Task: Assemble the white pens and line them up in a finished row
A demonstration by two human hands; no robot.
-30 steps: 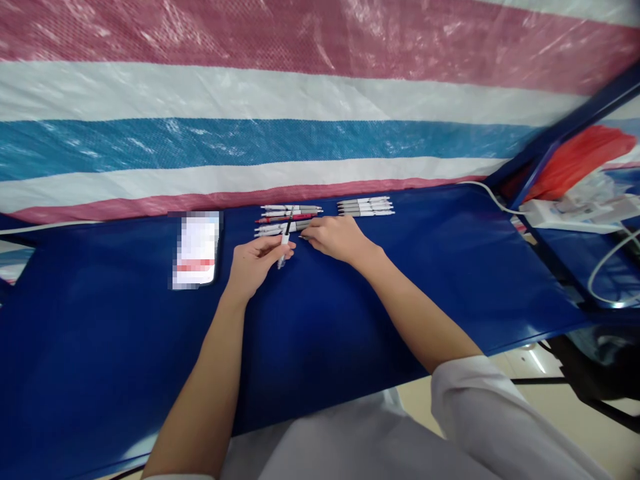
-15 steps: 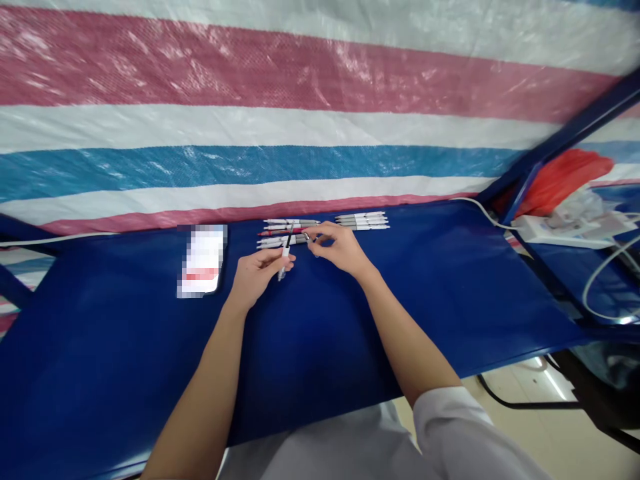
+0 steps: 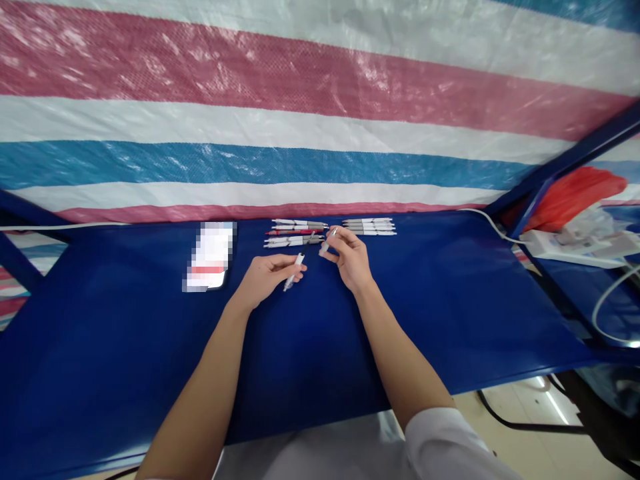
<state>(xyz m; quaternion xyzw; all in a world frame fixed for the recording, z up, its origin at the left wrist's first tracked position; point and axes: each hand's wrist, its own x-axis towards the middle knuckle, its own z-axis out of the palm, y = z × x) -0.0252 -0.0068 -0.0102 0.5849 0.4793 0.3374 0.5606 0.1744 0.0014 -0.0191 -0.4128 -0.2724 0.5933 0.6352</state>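
Observation:
My left hand (image 3: pixel 270 277) pinches a white pen barrel (image 3: pixel 295 272) with its clear end slanting down to the left. A thin dark refill (image 3: pixel 307 245) sticks up out of the barrel's top. In my right hand (image 3: pixel 350 259), closed between thumb and fingers, is a small pen piece (image 3: pixel 327 244) with a silvery tip and a pale, clear-looking body. The two parts are held apart, a short gap between them. Just beyond my hands lie several pens (image 3: pixel 293 241), mostly white and grey, and one red pen (image 3: pixel 287 233) among them.
Several more white and grey pens (image 3: pixel 370 227) lie at the back right. A phone (image 3: pixel 213 257) with a blurred screen rests on the blue tabletop (image 3: pixel 425 320) at left. A striped sheet (image 3: pixel 280 160) hangs behind. Beyond the right edge sit a red bag (image 3: pixel 575 197) and white power strip (image 3: pixel 565 248).
My right hand has turned, lifting the silvery-tipped piece more upright. The left hand still grips the barrel with the refill showing. The whole view has shifted slightly.

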